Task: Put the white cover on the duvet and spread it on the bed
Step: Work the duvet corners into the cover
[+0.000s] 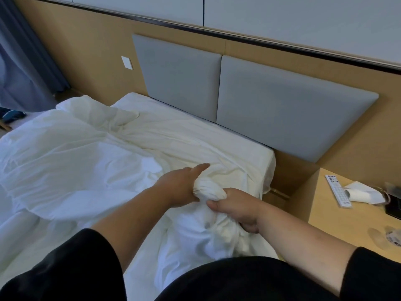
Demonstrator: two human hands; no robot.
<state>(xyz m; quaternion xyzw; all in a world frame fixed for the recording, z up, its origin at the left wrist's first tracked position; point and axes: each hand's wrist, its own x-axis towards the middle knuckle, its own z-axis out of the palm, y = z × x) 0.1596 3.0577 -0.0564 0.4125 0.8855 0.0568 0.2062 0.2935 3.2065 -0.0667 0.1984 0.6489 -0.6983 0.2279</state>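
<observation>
A white duvet cover (65,161) lies rumpled across the bed (249,155), bunched high at the left. Near the bed's right edge a corner of the cream duvet (206,190) is gathered into a tight wad wrapped in white cover cloth. My left hand (180,187) grips that wad from the left, index finger pointing out. My right hand (236,207) clutches the cloth just below and to the right of the wad. Both forearms reach in from black sleeves. How much duvet sits inside the cover is hidden.
Grey padded headboard panels (271,105) stand behind the bed. A wooden bedside table (347,218) at the right holds a white remote (338,190), a crumpled white paper (362,192) and a dark object at the frame edge. Blue curtains (19,61) hang at far left.
</observation>
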